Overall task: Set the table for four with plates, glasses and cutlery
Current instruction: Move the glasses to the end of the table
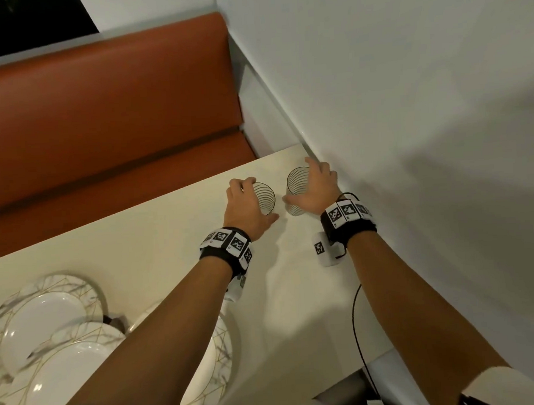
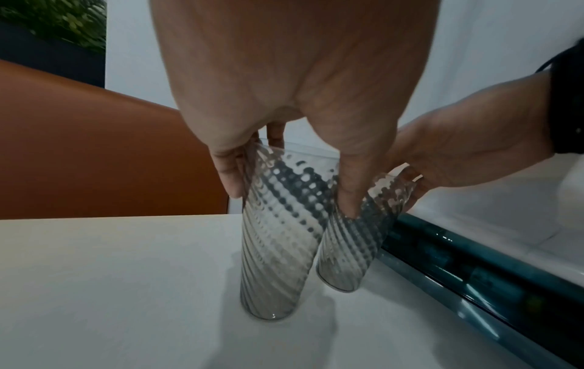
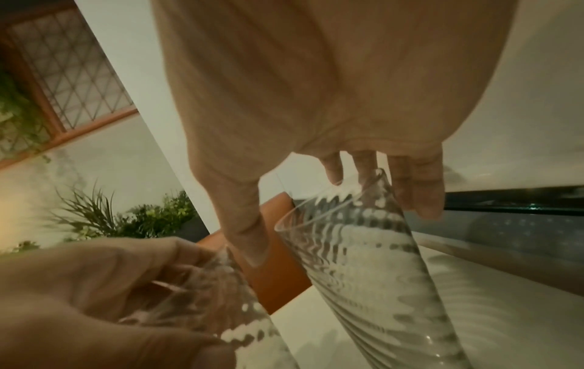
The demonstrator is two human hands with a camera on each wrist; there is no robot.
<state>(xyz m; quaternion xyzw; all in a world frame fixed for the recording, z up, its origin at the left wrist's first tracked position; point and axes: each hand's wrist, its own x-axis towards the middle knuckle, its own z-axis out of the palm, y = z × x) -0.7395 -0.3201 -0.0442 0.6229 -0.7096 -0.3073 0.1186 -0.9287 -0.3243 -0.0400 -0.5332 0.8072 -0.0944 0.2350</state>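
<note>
Two clear ribbed glasses stand close together on the cream table (image 1: pixel 138 246), near its far right corner by the wall. My left hand (image 1: pixel 259 199) grips the left glass (image 1: pixel 266 193) from above, thumb and fingers round its rim; in the left wrist view this glass (image 2: pixel 278 237) rests with its base on the table. My right hand (image 1: pixel 298 181) holds the right glass (image 1: pixel 294 185) the same way, and that glass (image 3: pixel 373 262) fills the right wrist view. The two glasses nearly touch. White plates with gold-veined rims (image 1: pixel 57 306) lie at the lower left, partly under my left forearm.
An orange padded bench (image 1: pixel 100 118) runs along the table's far edge. A white wall (image 1: pixel 409 102) borders the table on the right, with a dark glossy strip (image 2: pixel 474 269) along its base. A black cable (image 1: pixel 357 321) hangs under my right forearm.
</note>
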